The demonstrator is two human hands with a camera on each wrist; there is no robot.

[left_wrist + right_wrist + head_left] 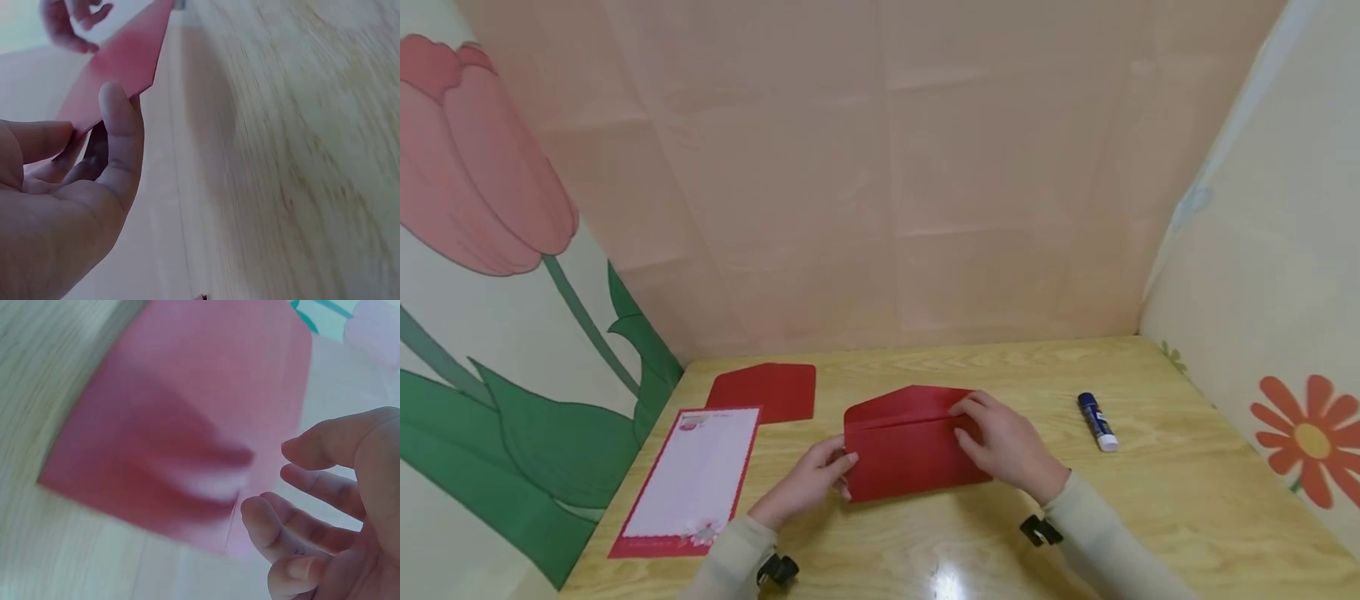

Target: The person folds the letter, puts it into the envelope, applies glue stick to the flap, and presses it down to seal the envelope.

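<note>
A red envelope (910, 458) with its flap raised is held tilted above the table. My left hand (808, 483) pinches its left edge between thumb and fingers; the left wrist view shows the envelope (125, 62) in the grip of that hand (69, 194). At the upper right part of the envelope is my right hand (1011, 442), fingers bent and parted near the opening. In the right wrist view this hand (331, 506) stands beside the envelope (187, 412) with nothing between thumb and fingers.
A second red envelope (782, 392) lies at the back left of the wooden table (1187, 500). Partly over it, nearer the front, lies a white sheet with a red border (696, 475). A glue stick (1098, 422) with a blue cap lies to the right.
</note>
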